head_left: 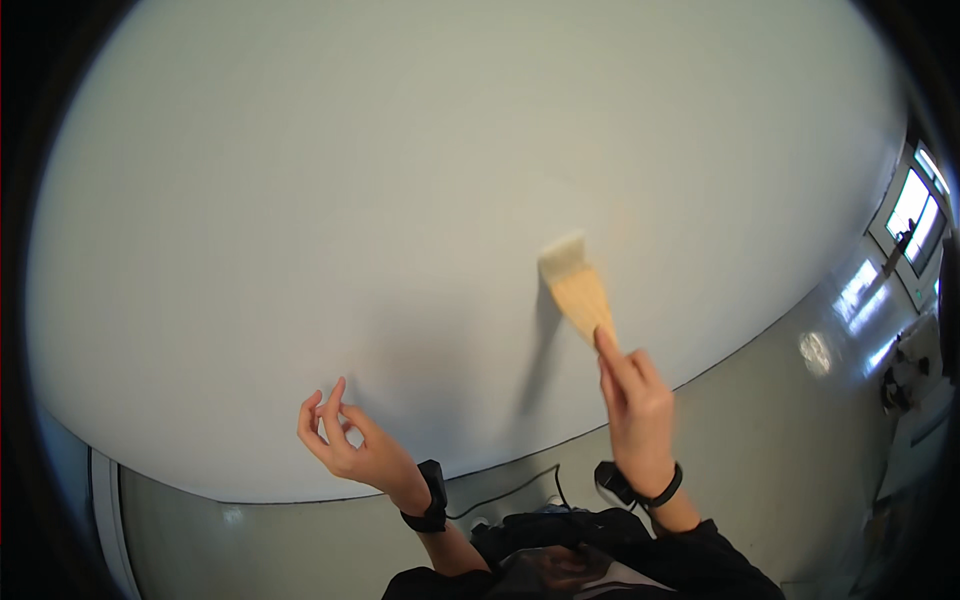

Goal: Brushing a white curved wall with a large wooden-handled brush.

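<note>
**One brush on the white wall**

One hand does the holding: the right hand (pixel 638 408) pinches the wooden handle of a flat paintbrush (pixel 577 287) between thumb and fingers, low on the handle, with the bristles up against the white wall (pixel 350 200). The left hand (pixel 345 440) holds nothing; its fingers curl loosely, fingertips near the wall but seemingly not touching it.

The brush looks light and stiff in the handle, soft in the pale bristles, which would flex under pressure. A hold near the handle's end gives reach; closer to the ferrule would give firmer control.

The wall spreads wide above and to the left of the brush. Below the brush, the wall's lower edge meets a glossy grey floor (pixel 780 440), and a dark cable (pixel 520 488) lies there. Windows (pixel 915 215) sit far to the right of the brush.
</note>
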A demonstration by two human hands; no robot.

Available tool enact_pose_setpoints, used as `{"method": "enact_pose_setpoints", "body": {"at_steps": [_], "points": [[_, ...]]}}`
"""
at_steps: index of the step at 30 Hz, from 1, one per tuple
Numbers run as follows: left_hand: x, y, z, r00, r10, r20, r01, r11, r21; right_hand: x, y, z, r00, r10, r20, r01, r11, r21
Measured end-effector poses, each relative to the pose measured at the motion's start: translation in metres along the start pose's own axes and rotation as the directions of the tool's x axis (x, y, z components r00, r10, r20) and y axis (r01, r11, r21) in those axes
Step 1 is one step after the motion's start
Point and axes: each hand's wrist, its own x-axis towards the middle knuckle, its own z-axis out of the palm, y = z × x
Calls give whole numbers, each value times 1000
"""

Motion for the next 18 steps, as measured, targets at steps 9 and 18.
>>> {"method": "enact_pose_setpoints", "body": {"at_steps": [9, 18], "points": [[-44, 18, 22, 997, -38, -69, 31, 994, -104, -58, 57, 29, 898, 164, 408, -181, 983, 2], [-70, 33, 16, 998, -70, 6, 70, 985, -156, -11, 59, -21, 970, 47, 237, -108, 962, 252]]}}
